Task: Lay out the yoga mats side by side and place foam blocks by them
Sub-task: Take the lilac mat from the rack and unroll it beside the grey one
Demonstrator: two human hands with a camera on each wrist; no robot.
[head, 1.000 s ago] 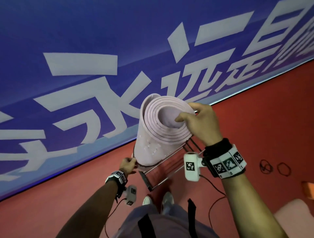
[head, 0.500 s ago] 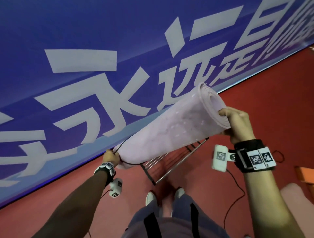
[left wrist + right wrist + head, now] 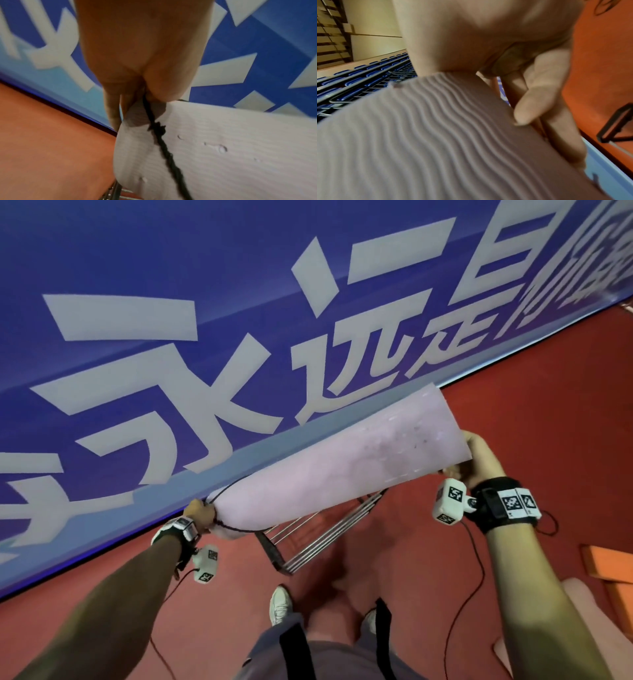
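A rolled pale pink yoga mat (image 3: 346, 463) hangs nearly level in the air above a metal rack (image 3: 318, 542), carried between both hands. My left hand (image 3: 200, 513) pinches the mat's lower left end together with a black cord (image 3: 163, 146) looped round that end (image 3: 223, 155). My right hand (image 3: 479, 458) grips the upper right end, its thumb (image 3: 537, 94) pressed on the ribbed surface of the mat (image 3: 436, 135) and its fingers curled behind the roll's end. An orange foam block (image 3: 606, 563) lies on the floor at the right edge.
A blue banner wall (image 3: 239, 302) with large white characters runs diagonally right behind the rack. The floor (image 3: 548, 371) is red. A second pink roll (image 3: 609, 628) lies at the lower right. My feet (image 3: 281, 604) stand just before the rack. Thin cables hang from both wrists.
The mat has swung from upright in the rack to nearly level. My right hand carried its end out to the right, and my left hand lifted the other end clear of the rack.
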